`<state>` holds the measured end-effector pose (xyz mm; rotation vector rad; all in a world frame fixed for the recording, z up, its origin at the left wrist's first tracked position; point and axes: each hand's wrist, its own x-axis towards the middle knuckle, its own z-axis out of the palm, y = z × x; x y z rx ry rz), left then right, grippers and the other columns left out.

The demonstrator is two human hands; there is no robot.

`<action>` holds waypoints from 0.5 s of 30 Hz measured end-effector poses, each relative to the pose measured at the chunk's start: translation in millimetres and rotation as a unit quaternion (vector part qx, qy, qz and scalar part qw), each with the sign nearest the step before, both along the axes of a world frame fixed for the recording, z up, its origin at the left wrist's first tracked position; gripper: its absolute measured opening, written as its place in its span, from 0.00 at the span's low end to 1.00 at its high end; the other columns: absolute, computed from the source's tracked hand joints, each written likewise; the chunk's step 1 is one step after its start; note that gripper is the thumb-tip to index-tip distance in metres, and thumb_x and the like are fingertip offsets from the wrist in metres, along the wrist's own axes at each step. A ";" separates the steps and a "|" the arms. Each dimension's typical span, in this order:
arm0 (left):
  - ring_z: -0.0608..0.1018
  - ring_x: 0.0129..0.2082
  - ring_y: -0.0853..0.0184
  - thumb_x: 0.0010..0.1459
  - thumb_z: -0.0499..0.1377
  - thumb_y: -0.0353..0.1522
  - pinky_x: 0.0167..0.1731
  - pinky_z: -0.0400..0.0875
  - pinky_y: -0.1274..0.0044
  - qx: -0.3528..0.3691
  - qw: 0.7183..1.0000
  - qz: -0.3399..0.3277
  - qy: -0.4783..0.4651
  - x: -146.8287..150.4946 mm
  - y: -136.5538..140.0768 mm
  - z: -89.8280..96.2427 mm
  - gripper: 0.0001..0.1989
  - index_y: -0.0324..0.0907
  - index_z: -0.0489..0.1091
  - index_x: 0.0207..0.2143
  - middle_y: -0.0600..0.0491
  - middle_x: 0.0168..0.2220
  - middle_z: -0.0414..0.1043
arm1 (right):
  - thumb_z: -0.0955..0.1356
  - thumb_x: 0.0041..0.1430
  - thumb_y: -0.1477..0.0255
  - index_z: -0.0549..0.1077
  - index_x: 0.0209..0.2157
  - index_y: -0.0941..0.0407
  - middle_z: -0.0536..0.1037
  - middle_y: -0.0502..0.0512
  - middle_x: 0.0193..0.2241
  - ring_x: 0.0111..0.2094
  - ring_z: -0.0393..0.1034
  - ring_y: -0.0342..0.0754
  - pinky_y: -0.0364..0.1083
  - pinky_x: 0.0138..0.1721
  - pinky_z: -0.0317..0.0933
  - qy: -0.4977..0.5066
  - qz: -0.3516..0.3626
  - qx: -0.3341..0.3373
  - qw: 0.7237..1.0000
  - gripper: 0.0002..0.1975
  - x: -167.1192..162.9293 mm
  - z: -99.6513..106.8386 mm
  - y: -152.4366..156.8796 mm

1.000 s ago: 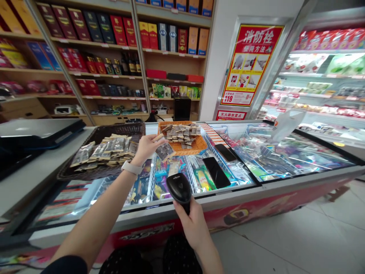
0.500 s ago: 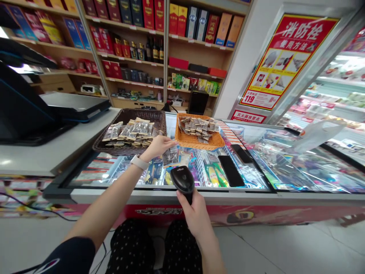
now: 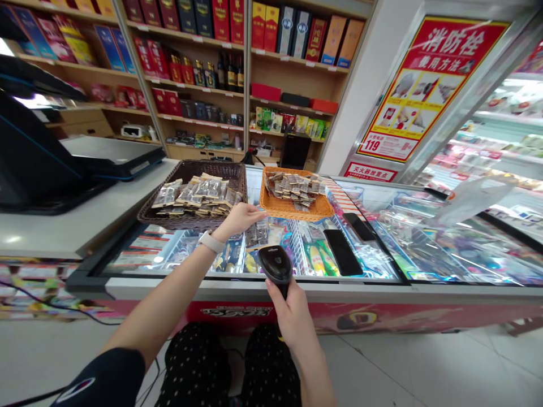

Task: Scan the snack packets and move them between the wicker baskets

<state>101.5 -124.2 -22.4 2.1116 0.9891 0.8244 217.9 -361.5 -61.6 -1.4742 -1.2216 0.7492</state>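
My left hand (image 3: 241, 219), with a pale band on its wrist, is closed on a small clear packet with dark contents (image 3: 257, 233), partly hidden behind the fingers. It hovers over the glass top between two baskets. On the left, a dark brown wicker basket (image 3: 146, 216) bears a heap of similar packets (image 3: 203, 195). To the right, fewer packets (image 3: 297, 186) lie in an orange wicker basket (image 3: 292, 213). My right hand (image 3: 292, 314) grips a black barcode scanner (image 3: 276, 263) by its handle, its head below and right of the packet.
Two dark phones (image 3: 343, 252) lie on the chest freezer's glass at right. A scale (image 3: 112, 155) stands on the grey counter (image 3: 38, 234) at left. Shelves of boxes and bottles (image 3: 186, 73) line the back wall. Cables (image 3: 55, 308) hang at lower left.
The left hand and its packet have shifted slightly right. The scanner has also moved a little right. Both baskets and the phones have stayed in place.
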 end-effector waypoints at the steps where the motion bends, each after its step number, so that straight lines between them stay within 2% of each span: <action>1: 0.55 0.22 0.73 0.53 0.61 0.52 0.23 0.49 0.77 0.004 1.000 0.007 0.001 0.0 2.3 0.3 0.27 0.39 0.66 0.18 0.58 0.17 0.51 | 0.66 0.68 0.60 0.78 0.53 0.59 0.85 0.62 0.45 0.50 0.78 0.61 0.50 0.49 0.66 0.005 -0.003 0.001 1.000 0.20 0.5 0.0 0.1; 4: 0.58 0.22 0.72 0.53 0.61 0.52 0.23 0.50 0.78 0.035 0.998 0.059 -0.007 -5.4 17.9 9.5 0.26 0.38 0.69 0.18 0.58 0.17 0.54 | 0.66 0.68 0.59 0.78 0.52 0.58 0.85 0.61 0.46 0.51 0.77 0.61 0.50 0.50 0.66 0.025 -0.010 -0.002 1.000 0.21 2.1 -0.2 0.8; 8: 0.62 0.22 0.71 0.53 0.60 0.48 0.23 0.53 0.78 0.073 0.984 0.160 -0.015 -26.4 60.8 44.3 0.22 0.37 0.77 0.24 0.56 0.17 0.62 | 0.67 0.67 0.56 0.78 0.52 0.58 0.85 0.61 0.44 0.49 0.78 0.63 0.51 0.48 0.67 0.042 -0.019 -0.009 0.999 0.22 3.4 -3.3 2.7; 12: 0.71 0.25 0.67 0.49 0.64 0.42 0.26 0.61 0.77 0.096 0.971 0.211 0.063 -50.4 113.9 80.7 0.15 0.38 0.80 0.25 0.53 0.20 0.72 | 0.66 0.67 0.54 0.79 0.51 0.58 0.85 0.62 0.43 0.49 0.78 0.64 0.51 0.47 0.67 0.057 -0.024 -0.016 0.998 0.24 2.0 -9.2 6.4; 15: 0.77 0.30 0.62 0.46 0.67 0.38 0.31 0.68 0.77 0.095 0.961 0.211 0.150 -56.3 146.6 89.1 0.09 0.41 0.80 0.24 0.51 0.25 0.78 | 0.67 0.66 0.52 0.80 0.49 0.58 0.86 0.62 0.41 0.47 0.78 0.64 0.51 0.46 0.67 0.061 -0.032 -0.008 0.998 0.24 -0.5 -12.0 10.1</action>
